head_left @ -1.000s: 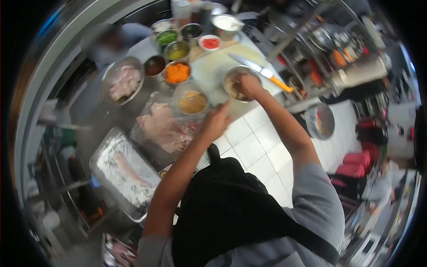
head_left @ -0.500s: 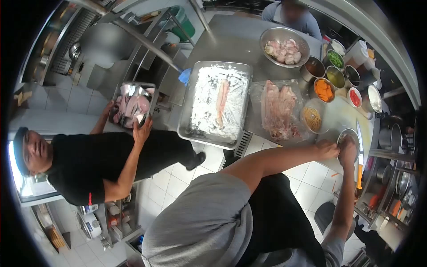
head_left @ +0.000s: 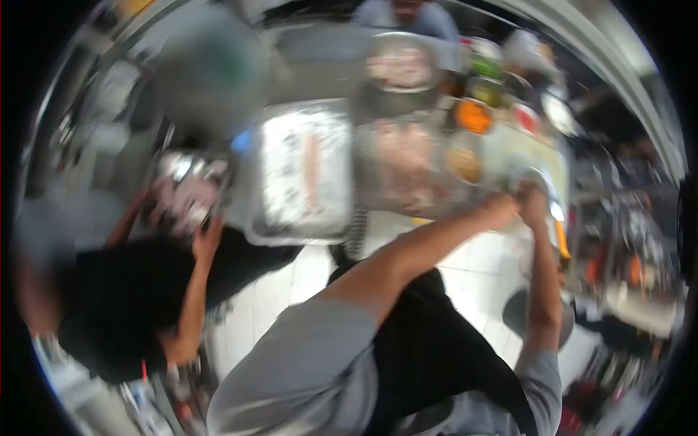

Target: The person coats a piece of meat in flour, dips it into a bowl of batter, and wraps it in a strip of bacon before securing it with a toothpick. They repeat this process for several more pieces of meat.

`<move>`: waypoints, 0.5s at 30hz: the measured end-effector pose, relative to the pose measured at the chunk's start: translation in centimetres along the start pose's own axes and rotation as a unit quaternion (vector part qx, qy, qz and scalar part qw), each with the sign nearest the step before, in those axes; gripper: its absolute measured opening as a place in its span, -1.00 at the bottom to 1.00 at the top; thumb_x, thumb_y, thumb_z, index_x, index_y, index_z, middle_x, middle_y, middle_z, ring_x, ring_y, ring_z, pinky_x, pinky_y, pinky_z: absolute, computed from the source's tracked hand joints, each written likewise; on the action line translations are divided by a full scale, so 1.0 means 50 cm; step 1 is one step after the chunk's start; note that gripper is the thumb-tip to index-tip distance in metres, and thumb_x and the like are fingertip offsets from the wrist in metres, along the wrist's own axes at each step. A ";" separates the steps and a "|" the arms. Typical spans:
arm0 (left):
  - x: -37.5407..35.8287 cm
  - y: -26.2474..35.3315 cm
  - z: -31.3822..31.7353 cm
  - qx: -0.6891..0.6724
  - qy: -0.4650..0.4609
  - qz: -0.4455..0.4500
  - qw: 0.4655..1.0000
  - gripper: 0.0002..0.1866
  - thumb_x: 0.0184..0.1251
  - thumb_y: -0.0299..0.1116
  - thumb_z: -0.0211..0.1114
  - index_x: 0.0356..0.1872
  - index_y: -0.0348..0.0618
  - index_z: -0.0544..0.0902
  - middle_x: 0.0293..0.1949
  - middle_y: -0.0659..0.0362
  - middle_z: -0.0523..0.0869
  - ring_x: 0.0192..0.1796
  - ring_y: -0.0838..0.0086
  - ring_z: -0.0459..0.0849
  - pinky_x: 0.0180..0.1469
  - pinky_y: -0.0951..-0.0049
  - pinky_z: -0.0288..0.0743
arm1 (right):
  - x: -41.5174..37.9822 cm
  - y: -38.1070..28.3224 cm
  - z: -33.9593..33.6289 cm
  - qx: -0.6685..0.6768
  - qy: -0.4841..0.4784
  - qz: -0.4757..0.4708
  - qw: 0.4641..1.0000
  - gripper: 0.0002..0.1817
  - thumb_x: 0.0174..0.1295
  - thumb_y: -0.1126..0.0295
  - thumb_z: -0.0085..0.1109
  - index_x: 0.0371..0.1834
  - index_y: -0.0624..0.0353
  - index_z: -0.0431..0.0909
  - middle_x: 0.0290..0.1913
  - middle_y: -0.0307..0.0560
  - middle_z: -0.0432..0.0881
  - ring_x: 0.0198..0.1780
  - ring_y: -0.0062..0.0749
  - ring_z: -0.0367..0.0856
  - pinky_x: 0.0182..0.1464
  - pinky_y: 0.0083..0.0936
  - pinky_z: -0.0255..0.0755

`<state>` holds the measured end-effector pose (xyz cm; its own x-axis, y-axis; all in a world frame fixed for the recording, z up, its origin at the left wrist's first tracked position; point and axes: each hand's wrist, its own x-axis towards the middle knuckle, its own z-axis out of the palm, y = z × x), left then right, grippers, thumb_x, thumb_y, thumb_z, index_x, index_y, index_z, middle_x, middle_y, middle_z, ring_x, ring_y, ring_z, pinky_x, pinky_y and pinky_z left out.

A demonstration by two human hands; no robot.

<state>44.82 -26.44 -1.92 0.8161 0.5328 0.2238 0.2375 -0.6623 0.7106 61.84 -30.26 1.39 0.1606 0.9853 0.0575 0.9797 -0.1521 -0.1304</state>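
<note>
The picture is smeared by motion. My right hand (head_left: 533, 202) reaches down into a small round metal bowl (head_left: 535, 173), its fingers hidden inside. Close beside it, at the bowl's near side, my left hand (head_left: 502, 210) looks closed; whatever it holds is too blurred to make out. The bowl stands on a pale cutting board (head_left: 544, 147). Just right of my right hand lies a knife (head_left: 561, 238) with an orange handle. Left of the board are a tub of thin yellow sticks (head_left: 464, 165) and a slab of raw meat or fish (head_left: 405, 154) on a clear sheet.
A metal tray (head_left: 297, 239) dusted with white powder holds a long pale strip (head_left: 312, 171). Behind stand a bowl of pale chunks (head_left: 400, 67) and orange pieces (head_left: 473, 116) in a container. At left, a co-worker holds a pan of raw pieces (head_left: 185, 196). Another person sits or stands beyond the table.
The whole view has swung, so the table and my hands appear further left and higher. My right hand is still in the bowl with my left beside it. The co-worker still holds the pan.
</note>
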 end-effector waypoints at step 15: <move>-0.018 0.025 -0.096 0.000 0.034 0.056 0.998 -0.68 0.36 -0.36 0.24 0.09 -0.21 0.64 -0.12 -0.13 0.73 -0.11 -0.05 0.73 -0.04 0.04 0.62 | -0.059 0.049 -0.067 0.426 0.130 0.196 0.874 -0.63 0.22 0.35 0.35 0.03 0.32 0.60 -0.13 -0.06 0.73 -0.14 -0.42 0.65 -0.02 -0.44 0.52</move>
<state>41.87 -25.23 1.98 0.8002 0.4893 0.3468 0.1461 -0.7199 0.6785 64.18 -33.81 4.22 0.5934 0.8033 0.0516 0.4173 -0.2522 -0.8731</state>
